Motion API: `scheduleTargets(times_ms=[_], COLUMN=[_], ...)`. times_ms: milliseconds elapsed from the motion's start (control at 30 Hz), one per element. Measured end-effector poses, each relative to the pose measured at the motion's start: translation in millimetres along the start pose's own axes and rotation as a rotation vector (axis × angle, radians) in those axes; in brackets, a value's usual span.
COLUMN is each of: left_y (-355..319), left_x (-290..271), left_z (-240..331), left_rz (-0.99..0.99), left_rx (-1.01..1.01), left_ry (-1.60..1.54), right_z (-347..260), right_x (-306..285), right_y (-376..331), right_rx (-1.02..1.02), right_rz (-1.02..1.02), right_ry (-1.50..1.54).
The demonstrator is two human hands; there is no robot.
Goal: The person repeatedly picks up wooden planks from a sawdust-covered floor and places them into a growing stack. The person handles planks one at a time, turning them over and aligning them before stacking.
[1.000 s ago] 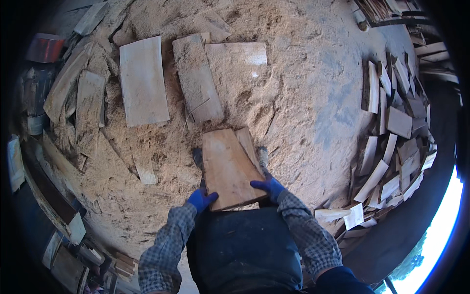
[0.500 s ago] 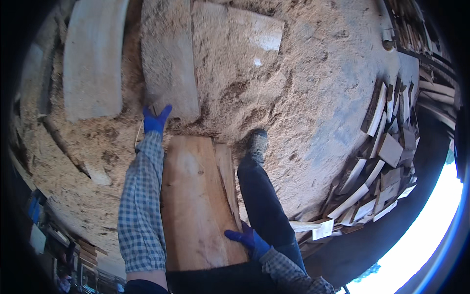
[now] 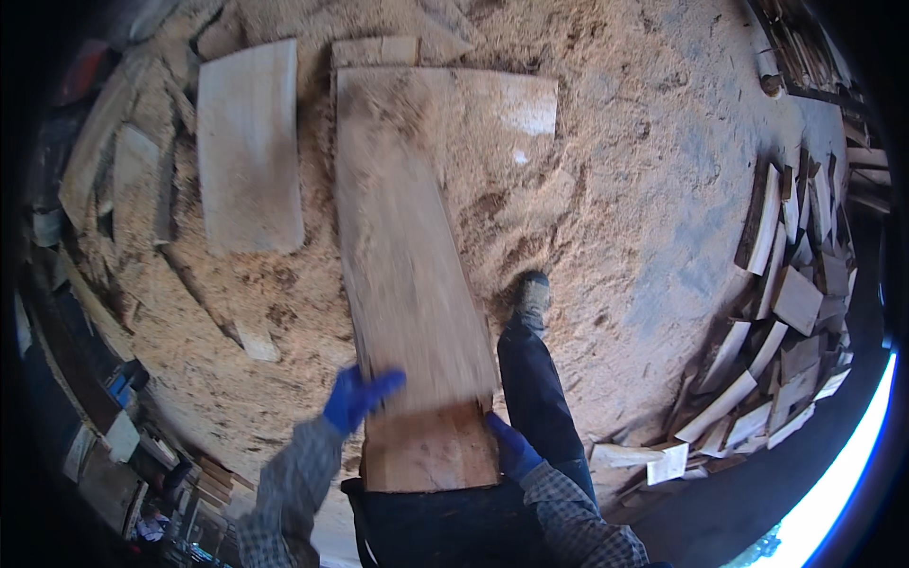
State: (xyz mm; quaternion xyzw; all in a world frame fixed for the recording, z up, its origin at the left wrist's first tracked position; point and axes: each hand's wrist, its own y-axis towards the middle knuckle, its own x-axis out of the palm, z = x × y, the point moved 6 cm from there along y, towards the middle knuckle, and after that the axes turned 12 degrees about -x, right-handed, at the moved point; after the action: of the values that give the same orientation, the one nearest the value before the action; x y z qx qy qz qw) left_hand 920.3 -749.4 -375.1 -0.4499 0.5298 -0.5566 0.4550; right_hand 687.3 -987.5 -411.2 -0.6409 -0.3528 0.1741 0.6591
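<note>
A long wooden board dusted with sawdust (image 3: 407,256) slants toward me, blurred by motion. Its near end overlaps a smooth reddish-brown board (image 3: 431,454) close to my body. My left hand (image 3: 360,398), in a blue glove, is closed on the near left edge of the dusty board, thumb over the top and other fingers mostly hidden. My right hand (image 3: 514,447), also blue-gloved, is closed at the right edge of the reddish-brown board, just below the upper board's near corner. Its fingertips are partly hidden.
A pale board (image 3: 248,147) lies left on the sawdust-covered ground (image 3: 615,189). Another sawdust-covered board (image 3: 530,104) lies at the far end. Wood offcuts (image 3: 795,303) are piled at the right. My shod foot (image 3: 533,293) stands right of the boards.
My left hand has drawn the dusty board toward me, over the reddish-brown one. My right hand has stayed beside the lower board's right edge. The view has shifted too.
</note>
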Motion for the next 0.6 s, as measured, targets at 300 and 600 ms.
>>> scheduleTargets(times_ms=[300,600], left_y=[-57,310], left_x=[19,-142], left_z=[-94,40], left_rz=[-0.445,0.523], left_rx=[-0.55,0.65], left_ry=[1.018,0.15], right_z=[-54,-32], right_x=[75,51], right_y=[-35,-4], right_rx=[0.303,0.336], right_rz=[-0.042,0.097], right_ry=[-0.135,-0.373])
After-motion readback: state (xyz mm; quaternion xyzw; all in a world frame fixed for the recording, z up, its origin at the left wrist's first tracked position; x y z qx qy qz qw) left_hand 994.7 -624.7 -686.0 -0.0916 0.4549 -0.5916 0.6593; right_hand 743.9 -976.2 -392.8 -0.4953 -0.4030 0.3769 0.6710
